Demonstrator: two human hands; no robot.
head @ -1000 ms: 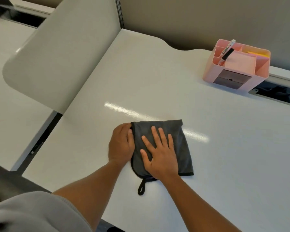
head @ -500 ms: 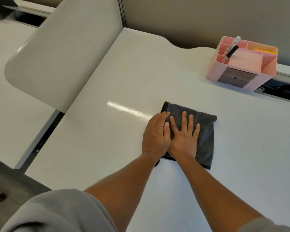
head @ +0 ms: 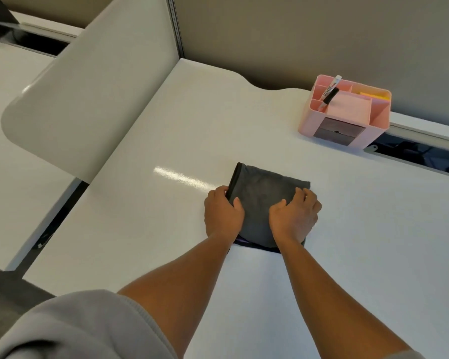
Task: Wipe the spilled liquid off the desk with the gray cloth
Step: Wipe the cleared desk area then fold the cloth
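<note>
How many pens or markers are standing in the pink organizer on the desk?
1. A single marker stands tilted in a rear left compartment of the pink organizer, at the back right of the desk. More could be hidden low inside the other compartments.

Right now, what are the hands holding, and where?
Both hands grip the gray cloth: left hand on its left edge, right hand on its right edge, fingers curled.
</note>
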